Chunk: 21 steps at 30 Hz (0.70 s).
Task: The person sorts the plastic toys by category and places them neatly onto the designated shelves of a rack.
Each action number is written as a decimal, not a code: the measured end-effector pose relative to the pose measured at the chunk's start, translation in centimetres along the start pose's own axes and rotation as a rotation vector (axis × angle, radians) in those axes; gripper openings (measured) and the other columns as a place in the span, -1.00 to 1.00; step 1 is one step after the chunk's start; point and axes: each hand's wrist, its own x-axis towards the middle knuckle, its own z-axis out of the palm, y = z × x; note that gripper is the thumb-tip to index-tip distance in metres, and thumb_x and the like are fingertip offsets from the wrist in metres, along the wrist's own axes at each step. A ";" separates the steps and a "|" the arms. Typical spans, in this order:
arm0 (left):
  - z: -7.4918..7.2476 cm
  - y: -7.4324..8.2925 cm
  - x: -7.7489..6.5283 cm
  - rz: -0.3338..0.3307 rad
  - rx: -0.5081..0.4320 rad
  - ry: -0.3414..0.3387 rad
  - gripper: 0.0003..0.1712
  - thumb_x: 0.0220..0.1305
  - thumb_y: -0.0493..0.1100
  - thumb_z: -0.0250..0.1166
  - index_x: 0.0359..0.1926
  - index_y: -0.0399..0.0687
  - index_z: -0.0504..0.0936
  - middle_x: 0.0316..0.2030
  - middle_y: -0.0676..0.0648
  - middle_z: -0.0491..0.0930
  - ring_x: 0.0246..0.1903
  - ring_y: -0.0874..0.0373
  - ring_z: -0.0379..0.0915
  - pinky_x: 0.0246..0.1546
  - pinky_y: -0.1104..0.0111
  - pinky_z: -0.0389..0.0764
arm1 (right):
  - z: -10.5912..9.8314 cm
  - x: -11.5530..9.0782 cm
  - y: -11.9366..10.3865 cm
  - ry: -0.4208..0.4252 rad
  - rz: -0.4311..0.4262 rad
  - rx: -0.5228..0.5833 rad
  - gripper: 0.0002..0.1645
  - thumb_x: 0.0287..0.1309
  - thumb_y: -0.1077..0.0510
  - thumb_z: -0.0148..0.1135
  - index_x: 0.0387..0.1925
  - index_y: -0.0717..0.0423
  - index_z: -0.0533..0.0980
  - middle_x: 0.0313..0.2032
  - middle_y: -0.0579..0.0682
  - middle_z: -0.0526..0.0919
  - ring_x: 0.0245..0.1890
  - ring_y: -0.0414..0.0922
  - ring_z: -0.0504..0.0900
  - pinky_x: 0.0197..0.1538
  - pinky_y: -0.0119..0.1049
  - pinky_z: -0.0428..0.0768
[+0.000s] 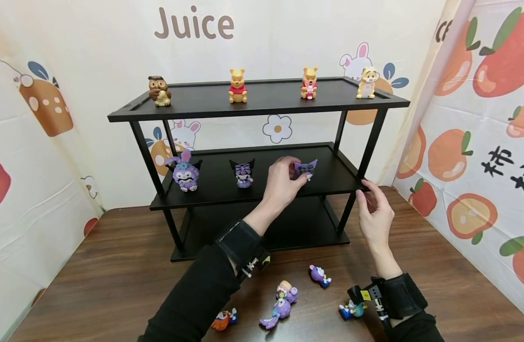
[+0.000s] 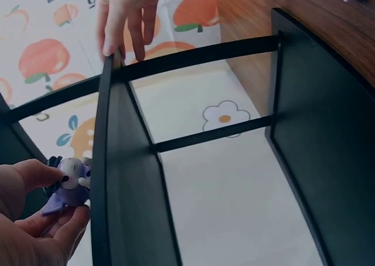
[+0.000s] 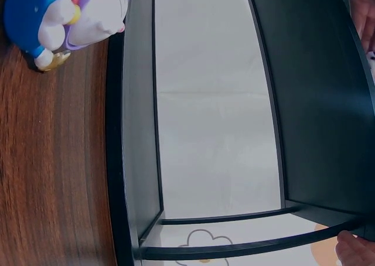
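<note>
My left hand pinches a small purple cartoon figurine with pointed ears between thumb and fingers, at the right of the middle tier of a black display shelf. In the left wrist view the figurine is upside down in that picture, beside the tier's board. At the tier's front right corner my right hand grips the edge near the post, thumb and forefinger at the board. Left of the held figurine stand a purple figurine with black ears and a bunny-eared purple one.
On the top tier stand an owl figurine, two yellow bear figurines and a cream one. Several figurines lie on the wooden table in front, including a purple long-tailed one and an orange one. Printed cloth hangs behind.
</note>
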 end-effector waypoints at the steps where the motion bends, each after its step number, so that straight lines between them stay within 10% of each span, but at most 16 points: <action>1: 0.2 -0.1 0.1 -0.003 0.006 0.002 -0.68 0.03 -0.28 0.29 -0.15 -0.32 0.52 -0.32 -0.14 0.49 -0.35 0.12 0.46 -0.33 0.52 0.46 | 0.0 0.0 0.6 0.003 -0.015 0.057 -0.64 0.08 0.20 0.18 -0.04 0.15 0.51 -0.05 0.04 0.53 -0.21 -0.35 0.54 -0.16 -0.58 0.42; 11: 1.2 -0.4 0.7 -0.021 0.055 0.016 -0.67 0.03 -0.24 0.30 -0.15 -0.30 0.52 -0.31 -0.11 0.49 -0.34 0.13 0.40 -0.36 0.48 0.41 | 0.2 0.4 3.8 0.023 -0.029 0.126 -0.63 0.05 0.23 0.20 -0.04 0.14 0.51 -0.05 0.05 0.53 -0.18 -0.17 0.57 -0.13 -0.48 0.45; 15: 1.4 -0.4 0.7 -0.021 0.068 0.014 -0.67 0.03 -0.24 0.30 -0.16 -0.30 0.52 -0.32 -0.11 0.48 -0.34 0.12 0.39 -0.36 0.48 0.40 | 0.5 0.5 8.8 0.027 -0.051 0.089 -0.62 0.06 0.21 0.20 -0.02 0.07 0.50 -0.02 0.00 0.52 -0.18 -0.20 0.57 -0.14 -0.51 0.45; 21: 1.6 -0.5 0.7 -0.027 0.095 0.011 -0.67 0.02 -0.23 0.31 -0.16 -0.29 0.53 -0.34 -0.10 0.48 -0.35 0.12 0.39 -0.37 0.46 0.40 | 0.2 0.1 3.7 0.007 -0.027 0.152 -0.66 0.06 0.22 0.19 -0.06 0.13 0.52 -0.06 0.05 0.53 -0.19 -0.17 0.57 -0.16 -0.56 0.43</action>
